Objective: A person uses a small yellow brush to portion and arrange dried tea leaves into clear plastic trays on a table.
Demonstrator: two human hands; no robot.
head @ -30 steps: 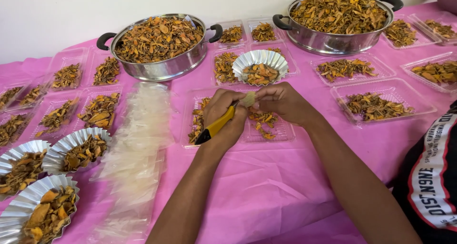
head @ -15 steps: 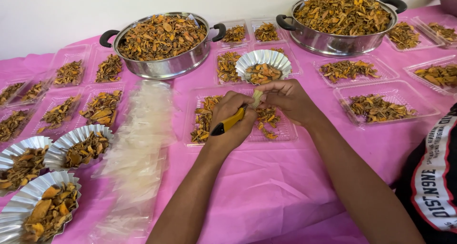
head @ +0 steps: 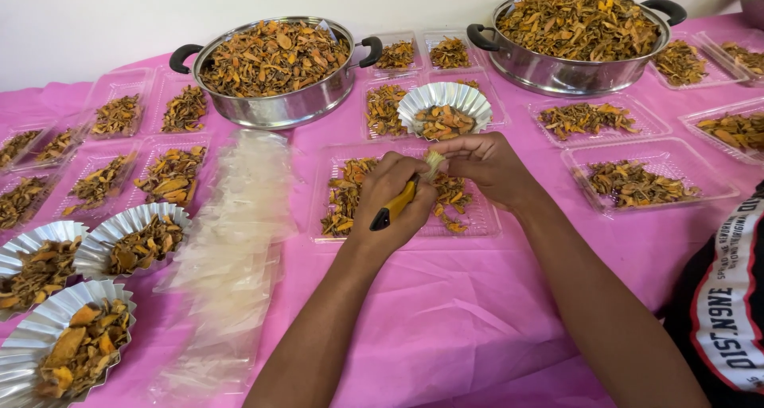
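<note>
Bright, even light; soft shadows, sharp focus, slight edge distortion.

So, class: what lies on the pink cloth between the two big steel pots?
In the head view, between the left pot and the right pot sit clear plastic trays of dried orange-brown pieces, with a fluted foil cup just in front.

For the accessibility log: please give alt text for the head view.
Over a clear plastic tray of dried orange slices, the left hand grips a yellow-handled tool against a small pale bundle pinched by the right hand. Two steel pots of slices, foil cups and a stack of clear bags crowd the pink tablecloth.
</note>
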